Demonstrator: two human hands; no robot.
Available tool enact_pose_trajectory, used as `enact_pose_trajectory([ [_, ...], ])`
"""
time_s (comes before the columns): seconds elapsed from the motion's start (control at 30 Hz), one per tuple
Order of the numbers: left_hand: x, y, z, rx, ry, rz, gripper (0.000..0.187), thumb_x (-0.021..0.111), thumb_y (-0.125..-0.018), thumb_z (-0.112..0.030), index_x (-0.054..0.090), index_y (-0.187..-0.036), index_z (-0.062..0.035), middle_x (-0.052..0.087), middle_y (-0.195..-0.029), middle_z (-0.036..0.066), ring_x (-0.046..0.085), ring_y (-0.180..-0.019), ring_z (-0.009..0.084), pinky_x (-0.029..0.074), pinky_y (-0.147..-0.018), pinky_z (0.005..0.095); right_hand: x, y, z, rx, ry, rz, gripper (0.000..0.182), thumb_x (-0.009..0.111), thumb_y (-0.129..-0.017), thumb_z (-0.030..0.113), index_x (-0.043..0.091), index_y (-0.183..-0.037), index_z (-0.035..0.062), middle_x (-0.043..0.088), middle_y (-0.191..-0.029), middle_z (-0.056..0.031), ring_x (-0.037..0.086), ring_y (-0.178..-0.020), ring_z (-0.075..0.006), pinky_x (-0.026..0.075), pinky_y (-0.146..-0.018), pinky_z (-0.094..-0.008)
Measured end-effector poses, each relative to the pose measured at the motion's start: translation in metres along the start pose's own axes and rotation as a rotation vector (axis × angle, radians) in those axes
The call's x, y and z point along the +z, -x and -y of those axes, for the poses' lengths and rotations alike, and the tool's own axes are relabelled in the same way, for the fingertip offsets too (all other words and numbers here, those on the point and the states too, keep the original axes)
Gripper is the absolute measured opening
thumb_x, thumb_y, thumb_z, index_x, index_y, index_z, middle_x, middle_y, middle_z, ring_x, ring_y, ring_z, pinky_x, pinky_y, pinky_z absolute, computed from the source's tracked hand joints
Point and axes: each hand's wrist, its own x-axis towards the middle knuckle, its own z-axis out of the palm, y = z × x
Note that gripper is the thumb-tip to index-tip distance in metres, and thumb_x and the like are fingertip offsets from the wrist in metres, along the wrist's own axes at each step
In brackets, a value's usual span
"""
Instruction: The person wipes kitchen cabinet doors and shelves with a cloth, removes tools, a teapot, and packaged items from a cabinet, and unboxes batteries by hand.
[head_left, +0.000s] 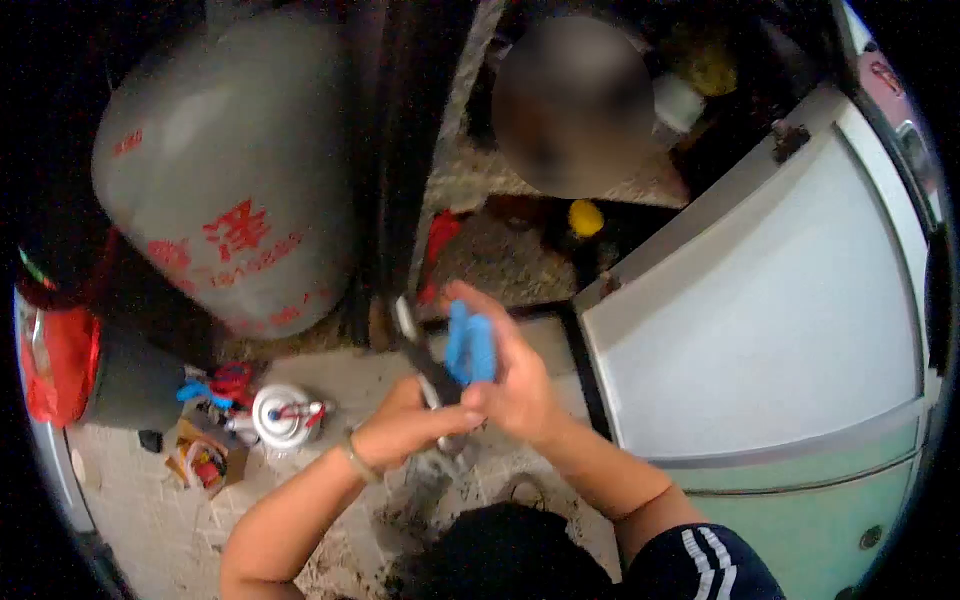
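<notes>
My left hand [405, 424] is closed on a long dark-and-white object [425, 362], held upright and tilted in front of me; blur hides its exact kind. Close beside it, my right hand [517, 385] is curled around a bright blue looped object [472, 347], perhaps a pair of handles, though I cannot make out its kind. The two objects nearly touch or overlap, and the fingertips of both hands meet near their lower ends. Below them is the tiled floor.
A large grey gas cylinder [250, 180] with red lettering stands at the left. An open white cabinet door [760, 290] is on the right. On the floor sit a white round-lidded container [284, 416], a small cardboard box [205, 458] and a bin [140, 380] with a red bag [62, 365].
</notes>
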Motion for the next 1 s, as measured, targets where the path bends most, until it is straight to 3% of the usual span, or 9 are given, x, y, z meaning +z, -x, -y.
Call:
enact_pose_trajectory([
  [0.1,-0.011,-0.003,0.014,0.047,0.134,0.079,0.032,0.069,-0.069,-0.025,0.057,-0.091,-0.0058,0.056,-0.079,-0.001,0.050,-0.067,0.0075,0.039,-0.059,0.0205,-0.041,-0.036,0.026,-0.431,0.316,-0.270,0.068,0.062,-0.077,0.036,0.033,-0.124,-0.0028,0.039,-0.125,-0.0155,0.039,-0.116,-0.0248,0.030,-0.096,-0.0355],
  [0.17,-0.011,0.000,0.015,0.091,0.159,0.067,0.033,0.069,-0.068,-0.025,0.057,-0.091,-0.0046,0.057,-0.081,0.000,0.050,-0.070,0.0081,0.040,-0.063,0.0221,-0.091,-0.083,0.062,-0.474,0.888,-0.597,0.028,0.055,-0.080,0.019,0.052,-0.101,-0.0006,0.055,-0.100,-0.0156,0.052,-0.095,-0.0288,0.041,-0.082,-0.0360],
  [0.23,-0.014,0.002,0.011,0.072,0.152,0.149,0.054,0.073,-0.061,-0.035,0.049,-0.098,-0.0045,0.056,-0.092,0.008,0.052,-0.088,0.0196,0.040,-0.079,0.0330,-0.154,-0.143,0.067,-0.479,1.116,-0.553,0.024,0.052,-0.081,0.019,0.054,-0.096,-0.0004,0.056,-0.097,-0.0191,0.054,-0.089,-0.0343,0.043,-0.077,-0.0386],
  [0.4,-0.014,0.005,0.011,0.054,0.140,0.121,0.052,0.073,-0.062,-0.032,0.049,-0.100,-0.0049,0.056,-0.094,0.008,0.052,-0.091,0.0208,0.039,-0.083,0.0343,-0.266,-0.242,0.001,-0.404,1.834,-0.346,0.039,0.045,-0.086,0.034,0.055,-0.101,-0.0011,0.057,-0.097,-0.0221,0.054,-0.092,-0.0359,0.043,-0.080,-0.0394],
  [0.43,-0.013,0.005,0.012,0.061,0.134,0.126,0.052,0.073,-0.062,-0.032,0.049,-0.100,-0.0049,0.056,-0.094,0.008,0.052,-0.091,0.0208,0.039,-0.083,0.0343,-0.266,-0.244,0.006,-0.409,1.838,-0.354,0.039,0.045,-0.086,0.034,0.055,-0.101,-0.0011,0.057,-0.097,-0.0221,0.054,-0.092,-0.0359,0.043,-0.080,-0.0394],
  [0.5,-0.016,0.005,0.013,0.058,0.155,0.114,0.052,0.073,-0.063,-0.031,0.049,-0.100,-0.0048,0.056,-0.094,0.008,0.053,-0.090,0.0211,0.040,-0.082,0.0353,-0.247,-0.245,0.008,0.299,1.793,-0.134,0.044,0.043,-0.086,0.039,0.057,-0.098,-0.0008,0.055,-0.099,-0.0232,0.053,-0.093,-0.0360,0.043,-0.081,-0.0399],
  [0.73,-0.022,0.005,0.011,0.099,0.147,0.145,0.049,0.072,-0.062,-0.034,0.051,-0.095,-0.0056,0.056,-0.091,0.009,0.054,-0.088,0.0219,0.042,-0.079,0.0349,-0.167,-0.129,0.059,-0.309,1.521,-0.391,0.024,0.063,-0.073,0.011,0.057,-0.093,-0.0004,0.057,-0.095,-0.0211,0.053,-0.091,-0.0363,0.042,-0.077,-0.0403],
  [0.9,-0.020,0.008,0.006,0.185,0.194,0.133,0.037,0.068,-0.067,-0.025,0.054,-0.092,-0.0031,0.057,-0.096,0.010,0.052,-0.095,0.0194,0.039,-0.083,0.0320,-0.171,-0.107,0.064,-0.275,1.516,-0.450,0.023,0.061,-0.073,0.009,0.054,-0.094,0.0016,0.058,-0.084,-0.0134,0.057,-0.077,-0.0306,0.045,-0.070,-0.0340],
  [1.0,-0.018,0.012,-0.003,0.269,0.193,0.089,0.037,0.068,-0.066,-0.026,0.054,-0.091,-0.0034,0.053,-0.108,0.015,0.046,-0.107,0.0229,0.035,-0.089,0.0339,-0.120,-0.066,0.094,-0.148,0.958,-0.495,0.024,0.065,-0.070,0.008,0.052,-0.089,0.0018,0.057,-0.079,-0.0106,0.055,-0.071,-0.0199,0.045,-0.064,-0.0276],
])
